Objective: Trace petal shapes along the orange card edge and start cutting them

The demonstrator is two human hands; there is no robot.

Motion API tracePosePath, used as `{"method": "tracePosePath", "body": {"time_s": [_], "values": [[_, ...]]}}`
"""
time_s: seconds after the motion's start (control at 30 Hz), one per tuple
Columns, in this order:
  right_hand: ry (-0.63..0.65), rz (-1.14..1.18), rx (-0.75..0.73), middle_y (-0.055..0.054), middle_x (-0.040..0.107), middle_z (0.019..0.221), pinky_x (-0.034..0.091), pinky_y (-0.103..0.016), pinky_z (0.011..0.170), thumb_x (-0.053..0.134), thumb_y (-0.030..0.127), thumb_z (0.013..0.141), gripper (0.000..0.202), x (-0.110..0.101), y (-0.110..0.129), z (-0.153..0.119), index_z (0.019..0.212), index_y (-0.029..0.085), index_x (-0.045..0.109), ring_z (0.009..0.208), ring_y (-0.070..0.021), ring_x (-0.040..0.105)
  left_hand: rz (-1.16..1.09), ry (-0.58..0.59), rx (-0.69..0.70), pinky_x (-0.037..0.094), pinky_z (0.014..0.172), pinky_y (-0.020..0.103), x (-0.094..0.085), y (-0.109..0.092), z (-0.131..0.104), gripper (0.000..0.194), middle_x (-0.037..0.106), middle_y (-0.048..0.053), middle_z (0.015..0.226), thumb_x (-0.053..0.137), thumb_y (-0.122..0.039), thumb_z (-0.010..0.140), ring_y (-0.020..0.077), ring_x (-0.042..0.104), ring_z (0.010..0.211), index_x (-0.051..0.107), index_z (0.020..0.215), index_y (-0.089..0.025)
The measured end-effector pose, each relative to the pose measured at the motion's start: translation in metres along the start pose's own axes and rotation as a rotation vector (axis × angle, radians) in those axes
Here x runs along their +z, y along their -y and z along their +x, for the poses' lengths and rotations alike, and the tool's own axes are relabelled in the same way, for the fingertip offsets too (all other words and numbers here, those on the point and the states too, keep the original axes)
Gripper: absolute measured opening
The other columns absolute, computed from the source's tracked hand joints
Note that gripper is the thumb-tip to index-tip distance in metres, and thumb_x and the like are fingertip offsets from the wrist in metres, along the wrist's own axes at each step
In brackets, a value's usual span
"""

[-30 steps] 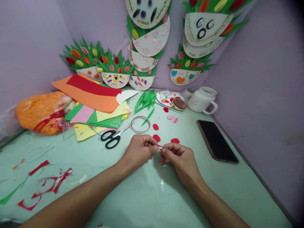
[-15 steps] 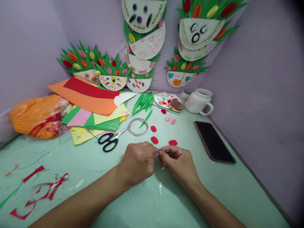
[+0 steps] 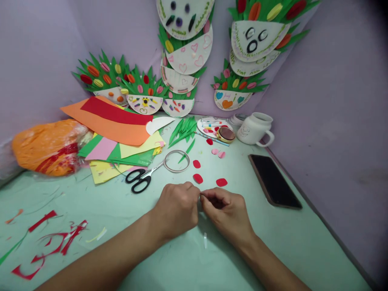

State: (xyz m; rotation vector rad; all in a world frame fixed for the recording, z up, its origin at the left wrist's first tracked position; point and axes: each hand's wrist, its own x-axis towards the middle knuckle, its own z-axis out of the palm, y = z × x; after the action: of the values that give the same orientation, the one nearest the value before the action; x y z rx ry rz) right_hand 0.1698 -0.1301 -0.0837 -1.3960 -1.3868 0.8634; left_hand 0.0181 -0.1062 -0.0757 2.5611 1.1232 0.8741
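My left hand [image 3: 178, 208] is closed, its fingers curled in, and its thumb side meets the other hand's fingertips. My right hand [image 3: 226, 212] is closed in a pinch at that same spot. Whatever lies between the fingers is too small and hidden to make out. Just beyond the hands lie red paper ovals, one red oval [image 3: 198, 178] and another red oval [image 3: 221, 182] being closest. A small clear strip [image 3: 205, 240] rests on the table below the hands. Scissors [image 3: 142, 178] with black handles lie to the left, their tips by a roll of tape [image 3: 176, 161].
Coloured paper sheets [image 3: 115, 125] are piled at the back left beside an orange bundle in plastic [image 3: 45, 147]. Red paper scraps [image 3: 60, 238] lie front left. On the right are a phone [image 3: 274, 182] and a white mug [image 3: 256, 129]. Paper-plate flower crafts [image 3: 144, 104] line the wall.
Both hands stay together with small finger movements; the right fingertips have shifted slightly left against the left hand. The view has tilted a little. Objects on the table stay put.
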Motion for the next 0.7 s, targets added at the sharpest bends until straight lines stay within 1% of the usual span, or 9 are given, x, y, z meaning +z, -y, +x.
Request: {"method": "tracePosePath", "body": {"time_s": [0.13, 0.27, 0.4, 0.53, 0.63, 0.7], "values": [[0.002, 0.027, 0.039, -0.003, 0.073, 0.062, 0.053, -0.025, 0.052, 0.064, 0.025, 0.069, 0.013, 0.001, 0.002, 0.002, 0.068, 0.019, 0.074, 0.055, -0.0158, 0.066, -0.062, 0.001, -0.056, 0.050, 0.061, 0.027, 0.000, -0.002, 0.001, 0.024, 0.067, 0.007, 0.069, 0.043, -0.013, 0.082, 0.0177, 0.064, 0.065, 0.066, 0.077, -0.016], [-0.006, 0.067, 0.096, -0.003, 0.072, 0.059, 0.051, -0.023, 0.049, 0.064, 0.027, 0.067, 0.014, 0.001, 0.005, 0.003, 0.066, 0.017, 0.074, 0.051, -0.0148, 0.064, -0.126, -0.017, -0.124, 0.050, 0.063, 0.027, 0.001, -0.003, 0.002, 0.023, 0.067, 0.006, 0.070, 0.044, -0.013, 0.080, 0.0175, 0.064, 0.067, 0.066, 0.076, -0.016], [-0.021, 0.117, 0.152, -0.002, 0.071, 0.057, 0.049, -0.023, 0.049, 0.066, 0.028, 0.063, 0.013, 0.002, 0.007, 0.003, 0.064, 0.017, 0.074, 0.050, -0.0136, 0.062, -0.192, -0.040, -0.184, 0.048, 0.061, 0.027, 0.002, -0.003, 0.003, 0.024, 0.067, 0.006, 0.069, 0.043, -0.013, 0.078, 0.0174, 0.063, 0.065, 0.066, 0.072, -0.015], [-0.035, 0.173, 0.214, -0.001, 0.070, 0.056, 0.048, -0.023, 0.050, 0.068, 0.027, 0.060, 0.010, 0.002, 0.011, 0.005, 0.061, 0.018, 0.073, 0.050, -0.0128, 0.060, -0.252, -0.060, -0.254, 0.045, 0.060, 0.026, 0.002, -0.006, 0.005, 0.020, 0.065, 0.004, 0.067, 0.045, -0.015, 0.077, 0.0155, 0.060, 0.063, 0.064, 0.070, -0.016], [-0.047, 0.228, 0.283, 0.001, 0.066, 0.051, 0.047, -0.022, 0.050, 0.069, 0.026, 0.058, 0.009, 0.002, 0.012, 0.007, 0.059, 0.018, 0.071, 0.048, -0.0116, 0.058, -0.305, -0.076, -0.348, 0.043, 0.058, 0.025, 0.001, -0.008, 0.009, 0.018, 0.064, 0.003, 0.066, 0.047, -0.019, 0.077, 0.0140, 0.058, 0.060, 0.063, 0.071, -0.017], [-0.058, 0.273, 0.338, 0.001, 0.064, 0.050, 0.048, -0.023, 0.050, 0.070, 0.027, 0.057, 0.010, 0.000, 0.011, 0.008, 0.060, 0.017, 0.070, 0.047, -0.0116, 0.058, -0.340, -0.089, -0.433, 0.042, 0.053, 0.023, -0.002, -0.006, 0.011, 0.017, 0.062, 0.001, 0.063, 0.047, -0.023, 0.077, 0.0128, 0.055, 0.056, 0.062, 0.071, -0.017]]}}
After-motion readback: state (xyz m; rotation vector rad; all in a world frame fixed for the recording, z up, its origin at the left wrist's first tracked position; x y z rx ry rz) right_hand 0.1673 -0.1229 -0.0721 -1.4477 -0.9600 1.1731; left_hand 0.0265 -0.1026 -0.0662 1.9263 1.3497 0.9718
